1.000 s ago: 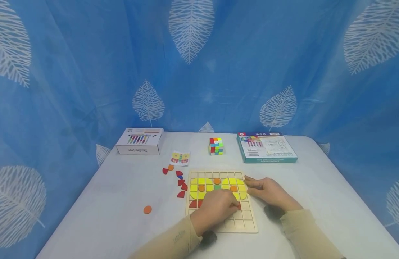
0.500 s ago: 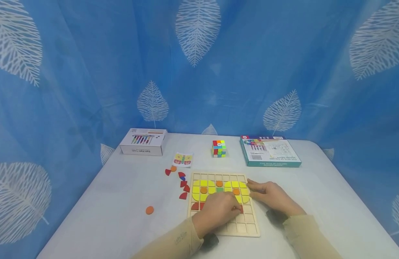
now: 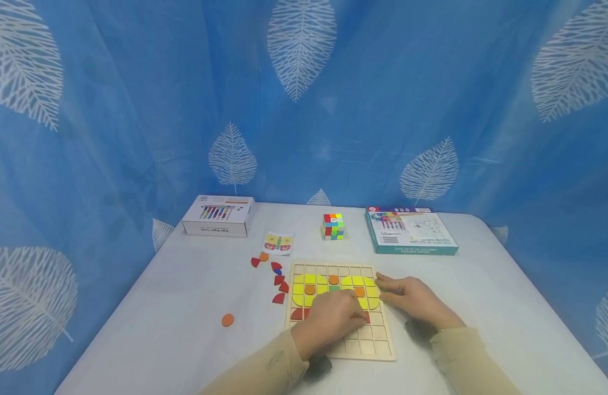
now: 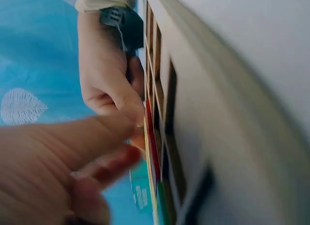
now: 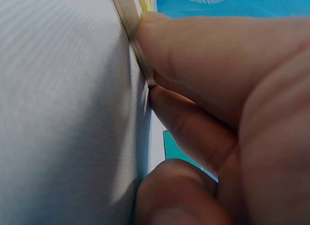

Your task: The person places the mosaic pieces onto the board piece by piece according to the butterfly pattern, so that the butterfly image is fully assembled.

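Note:
In the head view my left hand (image 3: pixel 330 315) reaches over the wooden grid board (image 3: pixel 368 347), its thumb and forefinger pinching a red puzzle piece (image 3: pixel 367 317) at the right part of the red row. The left wrist view shows these fingers (image 4: pixel 104 133) close over the red piece in the grid. Yellow pieces (image 3: pixel 304 279), orange discs (image 3: pixel 334 280) and a green square (image 3: pixel 334 288) fill cells farther up. My right hand (image 3: pixel 414 299) touches the board's right edge with extended thumb and fingers, seen close in the right wrist view. My left hand hides part of the red row.
Loose red pieces (image 3: pixel 278 298), a blue piece (image 3: pixel 278 272) and orange discs (image 3: pixel 227 320) lie left of the board. Behind are a butterfly pattern card (image 3: pixel 278 243), a puzzle cube (image 3: pixel 333 226), a white box (image 3: pixel 217 216) and a teal-edged box (image 3: pixel 411 231).
The head view shifted slightly between one second and half a second ago. Both hands keep their places at the board.

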### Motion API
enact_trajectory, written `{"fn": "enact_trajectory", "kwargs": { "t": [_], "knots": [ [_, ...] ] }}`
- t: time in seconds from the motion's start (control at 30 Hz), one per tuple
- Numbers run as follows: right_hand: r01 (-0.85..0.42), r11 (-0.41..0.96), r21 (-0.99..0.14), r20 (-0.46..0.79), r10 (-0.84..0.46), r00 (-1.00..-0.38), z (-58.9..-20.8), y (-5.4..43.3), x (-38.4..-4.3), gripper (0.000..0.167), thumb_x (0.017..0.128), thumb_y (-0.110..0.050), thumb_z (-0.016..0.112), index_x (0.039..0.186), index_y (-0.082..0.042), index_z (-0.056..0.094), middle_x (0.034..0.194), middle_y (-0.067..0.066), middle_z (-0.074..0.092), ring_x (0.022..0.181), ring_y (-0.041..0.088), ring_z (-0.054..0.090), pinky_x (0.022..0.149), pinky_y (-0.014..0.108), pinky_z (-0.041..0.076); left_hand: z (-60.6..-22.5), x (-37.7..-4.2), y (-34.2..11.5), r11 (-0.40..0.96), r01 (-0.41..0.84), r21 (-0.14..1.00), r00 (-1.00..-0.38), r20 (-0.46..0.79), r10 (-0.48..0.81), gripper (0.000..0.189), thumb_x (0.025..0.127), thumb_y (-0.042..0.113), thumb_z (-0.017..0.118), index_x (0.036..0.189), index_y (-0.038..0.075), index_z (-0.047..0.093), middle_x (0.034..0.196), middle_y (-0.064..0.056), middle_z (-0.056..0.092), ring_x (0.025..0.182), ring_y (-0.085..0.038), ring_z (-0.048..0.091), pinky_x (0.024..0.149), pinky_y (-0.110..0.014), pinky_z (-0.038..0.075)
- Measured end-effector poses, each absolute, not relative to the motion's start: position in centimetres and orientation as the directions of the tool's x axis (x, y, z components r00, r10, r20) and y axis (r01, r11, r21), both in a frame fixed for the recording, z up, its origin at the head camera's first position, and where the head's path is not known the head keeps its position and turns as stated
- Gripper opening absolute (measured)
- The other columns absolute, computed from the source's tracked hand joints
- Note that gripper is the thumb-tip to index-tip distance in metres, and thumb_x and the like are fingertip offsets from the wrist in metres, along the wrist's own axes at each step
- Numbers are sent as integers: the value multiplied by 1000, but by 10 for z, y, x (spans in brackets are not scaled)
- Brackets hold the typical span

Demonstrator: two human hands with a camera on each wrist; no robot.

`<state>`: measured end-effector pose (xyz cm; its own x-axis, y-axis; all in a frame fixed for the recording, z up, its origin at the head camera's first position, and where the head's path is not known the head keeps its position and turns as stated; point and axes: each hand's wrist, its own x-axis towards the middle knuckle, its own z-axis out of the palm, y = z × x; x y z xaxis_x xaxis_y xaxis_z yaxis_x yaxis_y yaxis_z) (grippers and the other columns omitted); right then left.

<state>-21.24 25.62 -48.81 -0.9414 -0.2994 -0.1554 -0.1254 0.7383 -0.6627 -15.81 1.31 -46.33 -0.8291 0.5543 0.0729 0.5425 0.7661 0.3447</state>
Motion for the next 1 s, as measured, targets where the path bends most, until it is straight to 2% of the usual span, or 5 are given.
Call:
{"fn": "enact_trajectory", "kwargs": {
  "t": [0.17, 0.37, 0.6, 0.73, 1.0],
  "knots": [
    [-121, 737, -665, -159, -299, -941, -488, 256, -212, 46, 94, -41, 73, 137, -25, 67, 154, -6, 52, 149, 39, 37, 116, 65, 31, -448, -164, -4, 807, 461, 369, -883, 104, 457, 25, 90, 39, 79, 116, 37, 79, 104, 17, 71, 90, -1, 62, 66, -18, 48],
    [-104, 737, -668, -169, -286, -943, -485, 255, -214, 48, 92, -43, 74, 136, -26, 68, 154, -7, 51, 150, 39, 35, 117, 66, 28, -435, -186, -64, 850, 243, 468, -968, 172, 182, 28, 90, 32, 80, 117, 27, 79, 110, 7, 75, 94, -14, 68, 70, -28, 54],
    [-89, 744, -662, -189, -281, -941, -485, 257, -214, 48, 93, -44, 73, 137, -28, 67, 155, -8, 50, 151, 39, 33, 117, 66, 28, -455, -208, -125, 826, -26, 563, -983, 136, -124, 33, 90, 26, 79, 121, 17, 77, 124, -5, 74, 117, -29, 68, 89, -45, 57],
    [-96, 745, -660, -183, -283, -941, -485, 258, -213, 48, 93, -44, 73, 137, -27, 67, 155, -7, 50, 150, 40, 34, 117, 67, 28, -474, -218, -133, 806, -36, 591, -985, 116, -129, 34, 92, 22, 78, 125, 14, 74, 130, -8, 71, 129, -32, 62, 102, -50, 52],
    [-110, 730, -675, -178, -306, -935, -482, 255, -212, 47, 94, -41, 73, 138, -24, 67, 155, -4, 50, 150, 40, 34, 117, 66, 28, -492, -228, -140, 841, 14, 540, -985, 151, -80, 27, 92, 17, 77, 119, 15, 77, 128, -6, 73, 126, -31, 64, 103, -49, 52]
  ]
}}
